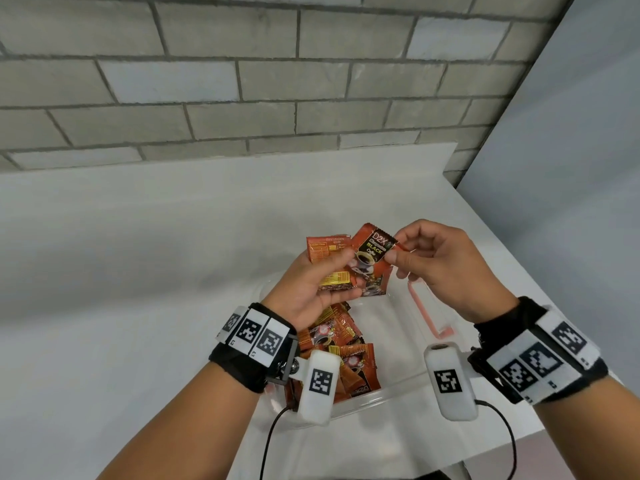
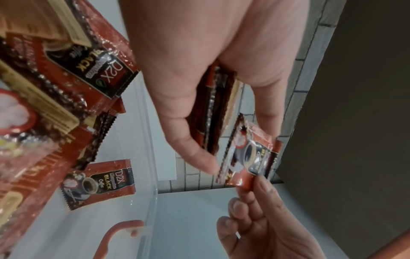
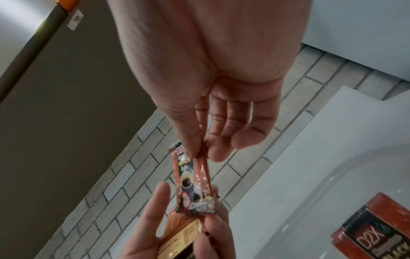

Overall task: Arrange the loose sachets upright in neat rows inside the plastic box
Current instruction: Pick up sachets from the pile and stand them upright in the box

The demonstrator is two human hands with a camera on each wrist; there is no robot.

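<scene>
Right hand (image 1: 446, 268) pinches the top corner of one sachet (image 1: 372, 252) between thumb and forefinger, other fingers loosely curled; its long axis tilts down toward the left hand (image 1: 308, 289), which grips a small stack of sachets (image 1: 329, 258) just beside it. Both hands touch this packet, the right leading. Glossy crinkled foil, flat, serrated ends. Directly below the fingers sits the clear plastic box (image 1: 388, 396), smooth-walled, with loose sachets (image 1: 346, 351) heaped flat under the left wrist, none upright yet
</scene>
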